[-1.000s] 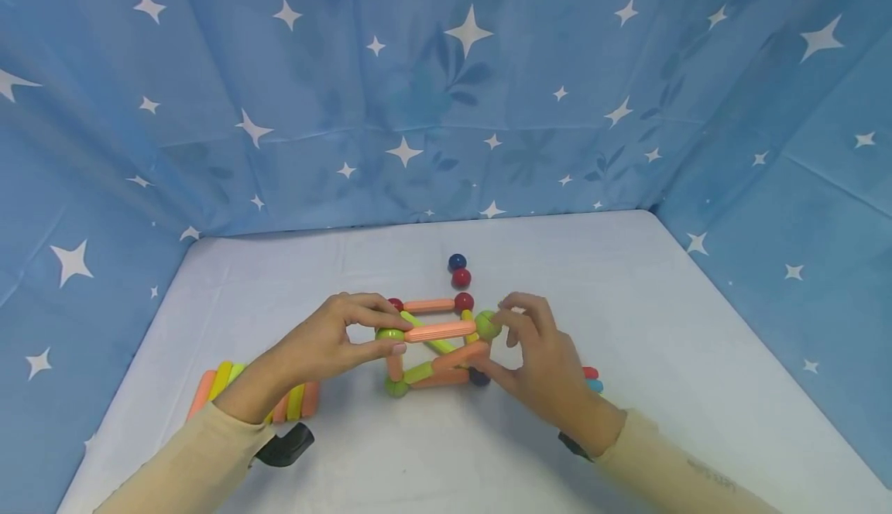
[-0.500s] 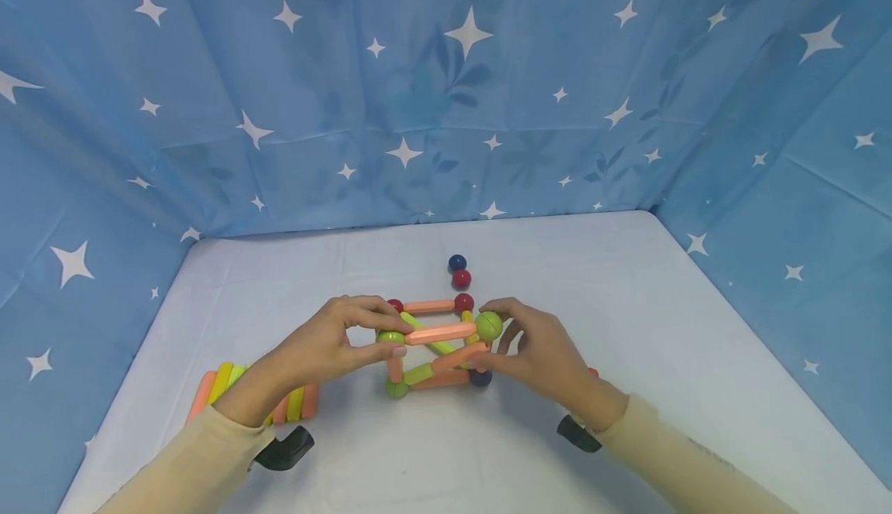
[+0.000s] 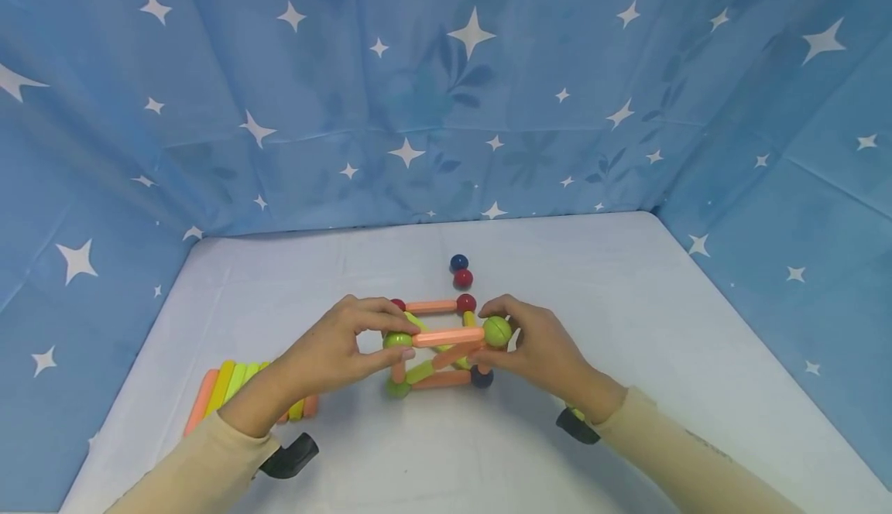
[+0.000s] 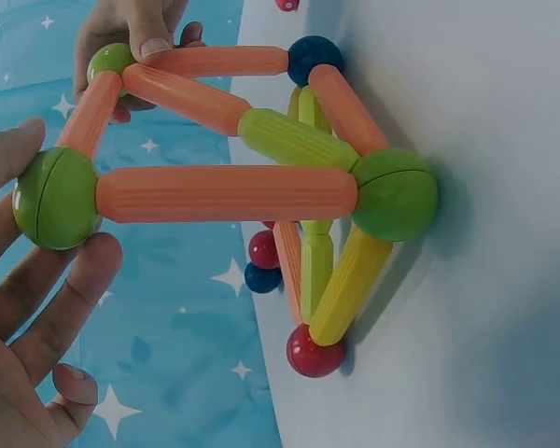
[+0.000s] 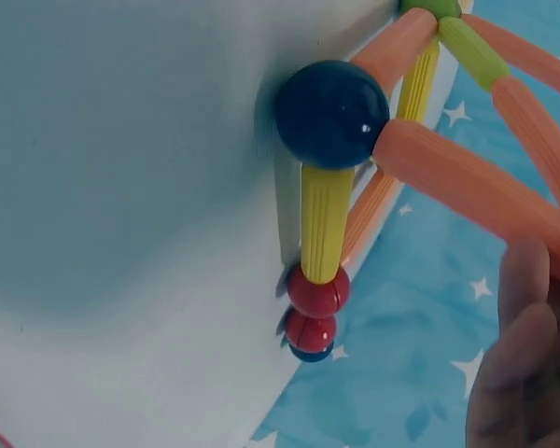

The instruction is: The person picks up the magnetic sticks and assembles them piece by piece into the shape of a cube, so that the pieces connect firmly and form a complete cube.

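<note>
Two pinches on rod-and-ball frame (image 3: 444, 378): left hand (image 3: 331, 351) on left green ball (image 3: 398, 340), right hand (image 3: 547, 347) on right green ball (image 3: 497, 331), orange rod (image 3: 447, 337) between.

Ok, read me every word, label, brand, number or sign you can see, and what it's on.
Readable text: none.
Right sleeve: faintly marked, too small and blurred to read.
Sticks, balls and star-patterned curtain: no lettering that I can see.

Stick frame (image 3: 447, 337) between hands (image 3: 341, 347) (image 3: 542, 347), sticks (image 3: 235, 382) at left, balls (image 3: 463, 278) behind
</note>
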`<state>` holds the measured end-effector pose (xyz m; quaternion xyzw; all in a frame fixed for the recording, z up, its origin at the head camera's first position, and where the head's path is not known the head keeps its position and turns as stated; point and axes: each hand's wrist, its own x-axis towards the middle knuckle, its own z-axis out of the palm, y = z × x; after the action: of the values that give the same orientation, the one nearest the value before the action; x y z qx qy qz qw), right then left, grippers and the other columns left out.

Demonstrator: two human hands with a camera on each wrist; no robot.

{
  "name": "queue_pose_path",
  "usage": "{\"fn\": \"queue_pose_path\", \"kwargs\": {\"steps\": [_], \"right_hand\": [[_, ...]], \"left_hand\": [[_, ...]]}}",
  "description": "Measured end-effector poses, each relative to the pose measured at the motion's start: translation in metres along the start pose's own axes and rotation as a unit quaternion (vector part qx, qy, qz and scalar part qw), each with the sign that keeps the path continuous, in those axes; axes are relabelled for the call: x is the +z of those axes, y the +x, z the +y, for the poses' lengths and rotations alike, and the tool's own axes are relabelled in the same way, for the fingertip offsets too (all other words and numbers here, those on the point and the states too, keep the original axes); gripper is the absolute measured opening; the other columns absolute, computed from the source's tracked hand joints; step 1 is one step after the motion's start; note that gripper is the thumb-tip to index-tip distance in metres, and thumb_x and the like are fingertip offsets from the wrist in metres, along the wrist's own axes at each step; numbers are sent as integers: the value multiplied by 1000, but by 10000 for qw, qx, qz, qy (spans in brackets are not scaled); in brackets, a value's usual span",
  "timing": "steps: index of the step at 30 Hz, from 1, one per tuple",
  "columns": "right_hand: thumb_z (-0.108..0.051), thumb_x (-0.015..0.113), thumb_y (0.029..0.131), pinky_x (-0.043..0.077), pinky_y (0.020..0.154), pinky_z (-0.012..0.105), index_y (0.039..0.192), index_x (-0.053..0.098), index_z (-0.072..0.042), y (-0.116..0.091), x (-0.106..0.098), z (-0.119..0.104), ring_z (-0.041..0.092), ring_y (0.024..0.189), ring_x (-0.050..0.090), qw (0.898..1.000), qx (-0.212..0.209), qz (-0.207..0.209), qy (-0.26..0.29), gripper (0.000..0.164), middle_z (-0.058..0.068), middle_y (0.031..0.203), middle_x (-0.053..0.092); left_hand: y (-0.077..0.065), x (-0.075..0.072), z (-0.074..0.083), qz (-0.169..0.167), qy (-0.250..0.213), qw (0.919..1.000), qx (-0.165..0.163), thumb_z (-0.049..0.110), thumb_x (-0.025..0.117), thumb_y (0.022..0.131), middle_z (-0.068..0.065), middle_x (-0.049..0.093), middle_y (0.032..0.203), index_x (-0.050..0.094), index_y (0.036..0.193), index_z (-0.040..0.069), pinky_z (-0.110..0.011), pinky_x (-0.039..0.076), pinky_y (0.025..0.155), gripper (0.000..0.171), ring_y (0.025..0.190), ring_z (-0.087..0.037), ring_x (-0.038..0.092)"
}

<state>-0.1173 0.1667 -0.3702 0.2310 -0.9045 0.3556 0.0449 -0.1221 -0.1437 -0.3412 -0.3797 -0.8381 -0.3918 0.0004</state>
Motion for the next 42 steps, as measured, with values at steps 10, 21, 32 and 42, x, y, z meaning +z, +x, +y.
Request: {"fn": "queue_pose_path", "kwargs": {"steps": [10, 21, 32, 42], "right_hand": [[-28, 86, 83, 55, 67, 29, 136, 60, -24, 9, -29, 16, 8, 86, 64, 9796, 417, -1941, -322, 59, -16, 114, 64], [-41, 78, 89, 50, 93, 44, 146, 57, -31, 38, 10, 35, 15, 115, 60, 9707, -210, -2307, -631, 61, -9, 133, 62], [-54, 78, 84, 48, 77, 33, 105, 70, -57, 35, 11, 37, 5, 81, 58, 9672, -699, -2149, -1158, 22, -21, 100, 63], [-69, 76, 77, 48, 86, 40, 112, 74, -33, 10, 8, 29, 12, 85, 62, 9331, -763, -1910, -2950, 51, -8, 94, 66]], "left_hand": [[-7, 1, -1, 186, 145, 9992, -322, 36, 83, 86, 25, 63, 108, 69, 127, 33, -45, 40, 88, 44, 91, -10, 59], [-9, 1, 0, 289, 542, 9981, -112, 28, 90, 78, 26, 63, 103, 71, 119, 27, -40, 39, 82, 46, 86, -7, 58], [1, -1, -5, 342, 513, 9981, -41, 14, 88, 81, 15, 65, 119, 71, 124, 23, -48, 47, 97, 48, 109, -10, 61], [28, 4, -8, 255, 775, 9962, -318, 6, 79, 89, 1, 59, 139, 66, 135, 20, -48, 51, 95, 50, 127, -23, 56]]}}
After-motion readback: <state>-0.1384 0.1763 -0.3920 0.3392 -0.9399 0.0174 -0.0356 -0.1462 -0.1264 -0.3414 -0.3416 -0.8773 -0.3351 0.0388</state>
